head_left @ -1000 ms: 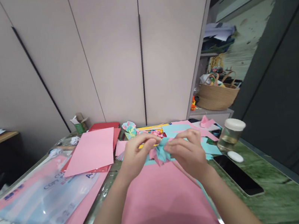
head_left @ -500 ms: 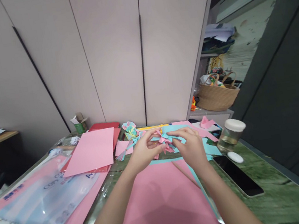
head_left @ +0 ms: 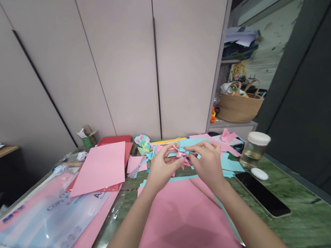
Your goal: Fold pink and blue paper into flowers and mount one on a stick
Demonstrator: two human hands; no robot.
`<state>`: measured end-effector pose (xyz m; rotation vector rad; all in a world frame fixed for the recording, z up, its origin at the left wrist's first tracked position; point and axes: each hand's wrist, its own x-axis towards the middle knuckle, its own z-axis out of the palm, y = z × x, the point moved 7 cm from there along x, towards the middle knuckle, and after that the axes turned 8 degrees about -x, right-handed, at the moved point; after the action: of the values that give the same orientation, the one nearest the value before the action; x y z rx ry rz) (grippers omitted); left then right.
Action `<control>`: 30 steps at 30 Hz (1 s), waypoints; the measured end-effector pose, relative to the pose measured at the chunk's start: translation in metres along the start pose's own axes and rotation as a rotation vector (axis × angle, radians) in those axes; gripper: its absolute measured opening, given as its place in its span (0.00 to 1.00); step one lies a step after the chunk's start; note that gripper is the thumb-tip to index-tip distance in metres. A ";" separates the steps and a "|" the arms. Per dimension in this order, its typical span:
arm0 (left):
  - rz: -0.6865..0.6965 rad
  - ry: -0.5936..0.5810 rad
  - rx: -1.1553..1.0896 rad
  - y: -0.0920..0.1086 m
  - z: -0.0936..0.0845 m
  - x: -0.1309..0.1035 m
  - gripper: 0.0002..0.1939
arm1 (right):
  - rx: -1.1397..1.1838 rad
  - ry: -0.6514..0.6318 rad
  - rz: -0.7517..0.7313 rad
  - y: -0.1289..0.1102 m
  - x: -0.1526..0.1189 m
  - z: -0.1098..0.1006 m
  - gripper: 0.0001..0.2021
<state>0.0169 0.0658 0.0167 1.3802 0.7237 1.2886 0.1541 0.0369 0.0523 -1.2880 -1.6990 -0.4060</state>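
Note:
Between my two hands is a pink and blue folded paper flower [head_left: 182, 153], raised over the far part of the table. My left hand [head_left: 162, 167] pinches it from the left with thumb and fingers. From the right, my right hand [head_left: 206, 160] grips it too, fingertips bent over its edge. The fingers cover part of the folds. Below my forearms lies a large pink paper sheet [head_left: 181, 226] on blue paper, with a thin brown stick [head_left: 204, 192] resting on it. Other folded paper flowers [head_left: 144, 144] sit just beyond my left hand.
Pink sheets [head_left: 98, 168] and a plastic paper packet [head_left: 51, 217] cover the table's left side. On the right are a phone [head_left: 263, 194], a white round lid [head_left: 259, 174] and a clear jar [head_left: 255, 149]. Cabinet doors [head_left: 124, 63] rise behind the table.
My right hand has shifted slightly left and in closer to the paper flower, its fingers bending more. The left hand keeps nearly the same hold.

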 end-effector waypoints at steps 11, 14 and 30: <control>-0.093 -0.017 -0.007 -0.005 0.002 0.000 0.27 | -0.076 -0.024 -0.044 0.002 0.000 0.000 0.08; -0.069 -0.014 -0.016 -0.006 0.006 -0.002 0.24 | -0.124 -0.002 -0.057 -0.001 -0.002 0.001 0.08; -0.191 -0.073 -0.137 -0.029 0.003 0.006 0.27 | -0.192 -0.222 -0.093 -0.001 -0.003 0.013 0.10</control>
<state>0.0277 0.0779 -0.0084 1.2107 0.6865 1.1113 0.1476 0.0443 0.0435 -1.4391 -1.9498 -0.5062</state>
